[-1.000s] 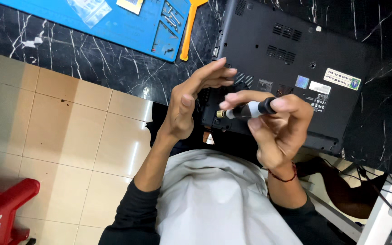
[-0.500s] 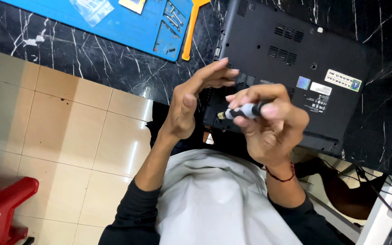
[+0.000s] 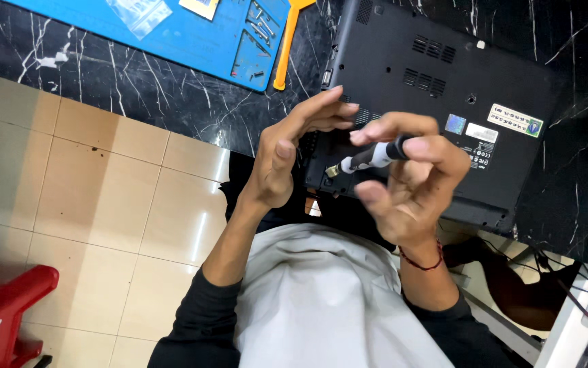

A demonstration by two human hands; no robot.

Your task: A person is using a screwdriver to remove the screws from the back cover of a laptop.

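Head view looks down on 2 hands over an upturned black laptop (image 3: 443,102) lying on the dark marble desk (image 3: 137,88). Right hand (image 3: 409,184) is clamped on a small screwdriver (image 3: 369,158), fingers pinching its black-and-white handle, metal tip pointing toward the left hand (image 3: 287,157), which is open with fingers straight beside the tip. Judging by its look, the tool is light, stiff and slim; the handle's middle suits a pinch grip. Beyond lie a blue mat (image 3: 192,34) and an orange pry tool (image 3: 287,41).
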